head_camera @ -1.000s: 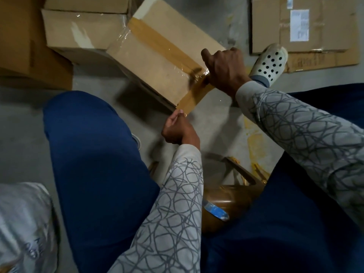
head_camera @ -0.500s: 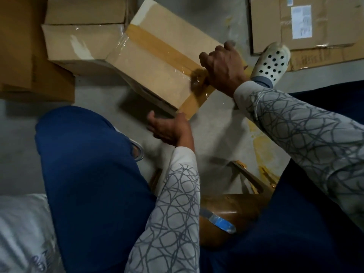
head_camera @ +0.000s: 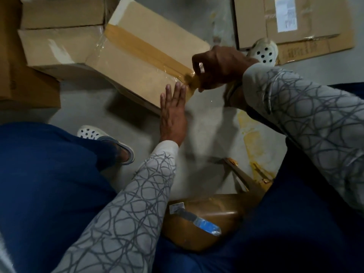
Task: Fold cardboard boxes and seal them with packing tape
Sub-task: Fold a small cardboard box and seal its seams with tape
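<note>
Mid-frame: tape (head_camera: 145, 50) pinched by right hand (head_camera: 216, 69), left hand (head_camera: 173, 109) flat against box (head_camera: 126, 73); liable to crease if pulled skewed.

This looks like a packing room or storeroom. The floor (head_camera: 84, 109) is bare grey concrete. Plain cardboard boxes (head_camera: 59, 44) are piled at the upper left. Flat cardboard (head_camera: 315, 42) with a white label (head_camera: 285, 14) lies at the upper right. One box (head_camera: 122, 73) at the top middle has brown tape (head_camera: 149, 50) along it, and a big tape roll (head_camera: 212, 211) sits at the bottom middle.
</note>
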